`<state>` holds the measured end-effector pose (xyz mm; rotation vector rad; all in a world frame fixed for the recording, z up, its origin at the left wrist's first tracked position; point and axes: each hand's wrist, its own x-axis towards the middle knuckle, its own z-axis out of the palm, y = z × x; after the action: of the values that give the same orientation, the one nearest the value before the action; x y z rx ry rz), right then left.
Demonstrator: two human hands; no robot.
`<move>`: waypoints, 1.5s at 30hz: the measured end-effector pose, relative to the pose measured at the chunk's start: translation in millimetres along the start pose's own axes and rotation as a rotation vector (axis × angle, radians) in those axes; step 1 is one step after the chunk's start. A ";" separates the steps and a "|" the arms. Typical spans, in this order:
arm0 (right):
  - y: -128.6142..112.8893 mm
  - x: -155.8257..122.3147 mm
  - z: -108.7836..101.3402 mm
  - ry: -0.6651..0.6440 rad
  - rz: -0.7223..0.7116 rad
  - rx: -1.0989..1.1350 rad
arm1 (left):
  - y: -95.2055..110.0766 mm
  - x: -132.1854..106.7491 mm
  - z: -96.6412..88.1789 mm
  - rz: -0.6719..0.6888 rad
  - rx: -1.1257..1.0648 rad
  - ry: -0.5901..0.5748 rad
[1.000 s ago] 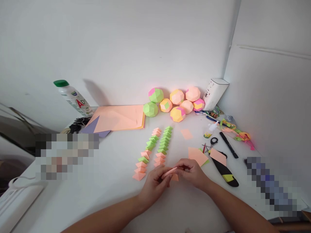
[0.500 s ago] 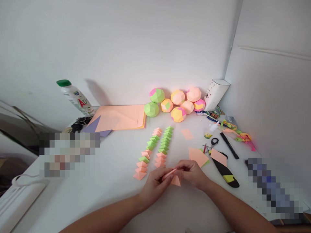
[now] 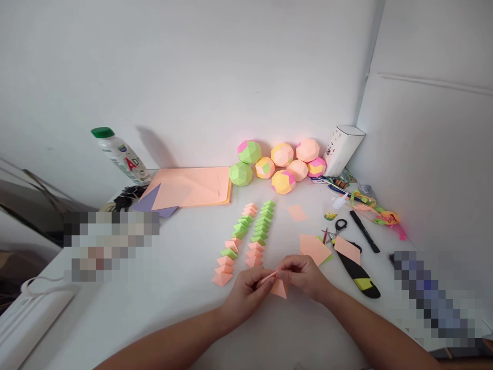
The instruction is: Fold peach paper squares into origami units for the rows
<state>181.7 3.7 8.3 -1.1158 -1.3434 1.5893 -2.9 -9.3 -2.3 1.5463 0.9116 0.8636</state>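
Observation:
Between my two hands is a folded piece of peach paper (image 3: pixel 280 290), with a pointed flap hanging below my fingers. My left hand (image 3: pixel 250 290) pinches its left side between thumb and fingers. My right hand (image 3: pixel 304 276) is closed on its upper right edge, close to the left fingertips. Part of the paper is hidden by the fingers. Just beyond my hands run two rows of small folded paper units, the left row (image 3: pixel 229 253) in peach and green and the right row (image 3: pixel 262 226) green at the far end and peach nearer me.
Several faceted paper balls (image 3: pixel 283 182) sit by the wall. Peach sheets (image 3: pixel 188 185) lie left of them, beside a tilted bottle (image 3: pixel 125 156). At right are scissors (image 3: pixel 340 224), a glue bottle (image 3: pixel 334 207), a black pen (image 3: pixel 364 231), a black-and-yellow cutter (image 3: pixel 356 275) and cut paper (image 3: pixel 314 248).
My right fingers have shifted slightly on the folded paper, and its hanging flap sits a touch lower. Both hands otherwise stay in place.

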 end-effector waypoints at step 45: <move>-3.2 -5.1 -2.1 -0.071 -0.126 -0.418 | 2.3 7.6 1.3 -0.189 -0.348 0.071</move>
<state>185.4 0.1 12.1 -1.1944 -1.8129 1.2999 1.8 -3.3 0.2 1.1189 0.8892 0.8910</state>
